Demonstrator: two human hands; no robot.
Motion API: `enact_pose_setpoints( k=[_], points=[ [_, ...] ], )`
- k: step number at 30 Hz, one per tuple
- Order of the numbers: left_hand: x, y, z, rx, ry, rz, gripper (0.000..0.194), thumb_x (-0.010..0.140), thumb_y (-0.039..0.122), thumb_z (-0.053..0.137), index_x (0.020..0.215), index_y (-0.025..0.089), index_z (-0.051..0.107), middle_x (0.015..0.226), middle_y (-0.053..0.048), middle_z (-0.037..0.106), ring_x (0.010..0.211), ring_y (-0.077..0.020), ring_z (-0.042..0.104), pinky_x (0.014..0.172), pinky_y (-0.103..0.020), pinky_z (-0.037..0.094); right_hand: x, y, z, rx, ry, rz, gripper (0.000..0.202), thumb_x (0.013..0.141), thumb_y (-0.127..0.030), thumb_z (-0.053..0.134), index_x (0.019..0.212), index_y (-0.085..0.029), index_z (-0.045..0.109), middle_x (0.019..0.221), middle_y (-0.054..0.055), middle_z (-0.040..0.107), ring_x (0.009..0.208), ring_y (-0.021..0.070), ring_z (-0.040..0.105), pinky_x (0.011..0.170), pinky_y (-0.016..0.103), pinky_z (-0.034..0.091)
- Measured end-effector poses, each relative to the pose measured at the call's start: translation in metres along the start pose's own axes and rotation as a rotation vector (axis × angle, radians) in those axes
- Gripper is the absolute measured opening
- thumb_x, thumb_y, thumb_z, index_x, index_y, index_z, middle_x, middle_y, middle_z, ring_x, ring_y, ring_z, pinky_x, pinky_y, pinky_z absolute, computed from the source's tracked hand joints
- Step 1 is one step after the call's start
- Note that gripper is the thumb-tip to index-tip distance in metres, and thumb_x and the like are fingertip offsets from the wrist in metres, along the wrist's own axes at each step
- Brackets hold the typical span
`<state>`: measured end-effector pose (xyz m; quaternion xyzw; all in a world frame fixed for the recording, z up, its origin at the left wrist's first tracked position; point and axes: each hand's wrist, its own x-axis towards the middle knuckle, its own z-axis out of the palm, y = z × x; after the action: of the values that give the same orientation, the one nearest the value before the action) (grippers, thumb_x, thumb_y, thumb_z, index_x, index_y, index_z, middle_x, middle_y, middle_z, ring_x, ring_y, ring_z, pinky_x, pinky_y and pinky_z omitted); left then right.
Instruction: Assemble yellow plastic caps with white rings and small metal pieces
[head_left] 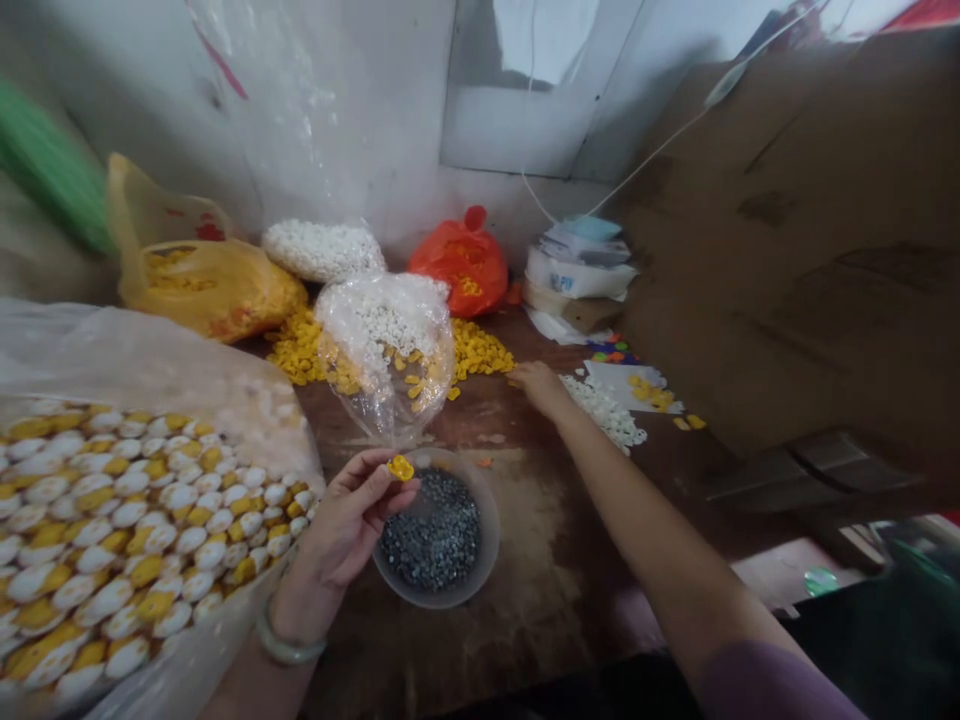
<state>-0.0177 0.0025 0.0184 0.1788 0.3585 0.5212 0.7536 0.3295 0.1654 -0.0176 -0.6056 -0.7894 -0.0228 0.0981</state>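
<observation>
My left hand [349, 515] pinches a small yellow plastic piece [400, 467] between thumb and fingertips, above the rim of a round plastic bowl [491, 525]. Many tiny dark grey, shiny bits [435, 530] fill the bowl's lower part. Farther off, my right hand [538, 385] reaches to the right end of a pile of loose yellow pieces [480, 350]. Its fingers look stretched out, and I see nothing held in them, though the tips are small and blurred. A clear bag of white pieces [386, 330] stands open behind the bowl, amid the yellow pile.
At left, a large clear bag [150, 510] holds many white-and-yellow pieces. Along the wall stand a yellow bag [217, 285], a white-filled bag [322, 248] and a red bag [465, 262]. Loose white pieces [611, 412] and a paper stack [577, 265] lie right, beside a brown board [810, 250].
</observation>
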Motion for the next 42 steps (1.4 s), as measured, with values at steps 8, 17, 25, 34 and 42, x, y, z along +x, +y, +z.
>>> enact_pose_setpoints(
  k=[8, 17, 25, 34, 42],
  points=[
    [-0.003, 0.002, 0.001, -0.014, -0.055, -0.020, 0.031, 0.057, 0.017, 0.088, 0.082, 0.016, 0.070, 0.069, -0.001, 0.075, 0.061, -0.0153, 0.072, 0.056, -0.018, 0.059, -0.016, -0.030, 0.002, 0.291, 0.057, 0.117, 0.015, 0.075, -0.006, 0.068, 0.088, -0.013, 0.067, 0.092, 0.009, 0.065, 0.080, 0.0190, 0.059, 0.079, 0.031, 0.047],
    [-0.008, 0.003, 0.002, 0.000, -0.076, -0.064, 0.033, 0.055, 0.019, 0.089, 0.082, 0.015, 0.071, 0.071, -0.003, 0.075, 0.060, -0.0156, 0.072, 0.058, -0.021, 0.060, -0.067, -0.164, -0.032, 1.042, 0.122, -0.099, 0.020, 0.081, -0.025, 0.072, 0.099, -0.019, 0.068, 0.097, 0.004, 0.064, 0.088, 0.0155, 0.063, 0.077, 0.028, 0.053],
    [-0.008, 0.000, 0.008, -0.020, -0.055, -0.020, 0.035, 0.050, 0.022, 0.091, 0.078, 0.014, 0.072, 0.071, -0.001, 0.074, 0.061, -0.0147, 0.071, 0.058, -0.020, 0.059, -0.089, -0.216, -0.057, 1.153, 0.238, -0.132, 0.024, 0.089, -0.015, 0.059, 0.104, -0.028, 0.072, 0.099, 0.002, 0.067, 0.093, 0.0153, 0.063, 0.082, 0.031, 0.055],
    [-0.007, -0.003, 0.008, -0.008, -0.028, 0.091, 0.029, 0.053, 0.017, 0.088, 0.076, 0.014, 0.071, 0.071, -0.001, 0.071, 0.062, -0.0102, 0.066, 0.062, -0.020, 0.057, -0.103, -0.241, -0.052, 1.171, 0.336, -0.042, 0.013, 0.087, -0.018, 0.063, 0.096, -0.024, 0.069, 0.093, 0.003, 0.068, 0.088, 0.0175, 0.065, 0.080, 0.033, 0.055],
    [-0.006, -0.005, 0.006, 0.015, 0.025, 0.104, 0.035, 0.048, 0.019, 0.091, 0.076, 0.014, 0.070, 0.069, 0.000, 0.071, 0.061, -0.0109, 0.065, 0.060, -0.021, 0.056, -0.105, -0.242, -0.055, 1.161, 0.274, -0.067, 0.013, 0.084, -0.015, 0.061, 0.094, -0.022, 0.067, 0.092, 0.003, 0.068, 0.086, 0.0177, 0.065, 0.078, 0.033, 0.053]
  ],
)
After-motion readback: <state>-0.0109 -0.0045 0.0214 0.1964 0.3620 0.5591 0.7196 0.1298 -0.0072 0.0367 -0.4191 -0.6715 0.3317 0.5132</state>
